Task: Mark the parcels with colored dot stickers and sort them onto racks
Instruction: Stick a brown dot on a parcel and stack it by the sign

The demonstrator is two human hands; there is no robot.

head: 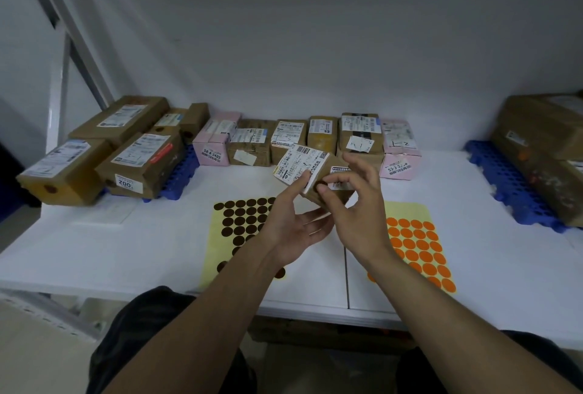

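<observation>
Both hands met over the bench. My left hand held the small brown parcel in the air, thumb on its white label and fingers nearly straight beneath it. My right hand touched the parcel's side with thumb and forefinger at a brown dot, its other fingers spread wide. Below lay the brown dot sheet and, to its right, the orange dot sheet. More parcels stood in a row by the wall, between two blue racks.
</observation>
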